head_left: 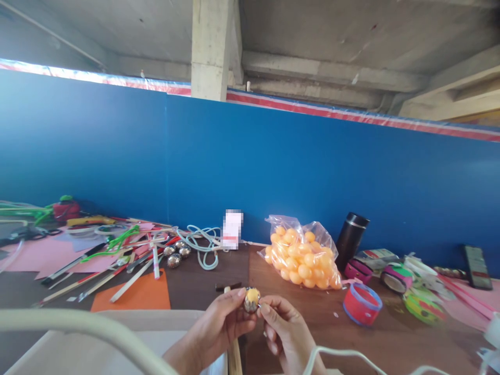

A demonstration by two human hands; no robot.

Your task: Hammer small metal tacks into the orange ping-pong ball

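Note:
A small ball [252, 296], yellow on top and silvery-brown below, is pinched between the thumb and fingers of my left hand [219, 325]. Close against its right side, my right hand [287, 330] is closed in a pinch; what its fingertips grip is too small to make out. Just behind my left fingers lies a short dark stick [223, 286] on the brown table. Below the ball, a pale wooden strip [234, 357] runs toward me, partly hidden by my left hand.
A white tray [156, 320] stands at front left, with a pale cable [89, 333] crossing it. Behind are several shiny metal balls [174, 260], orange paper [156, 291] and a bag of orange balls [304, 260]. Right of the bag are a black flask [351, 237] and a red-blue tape roll [362, 307].

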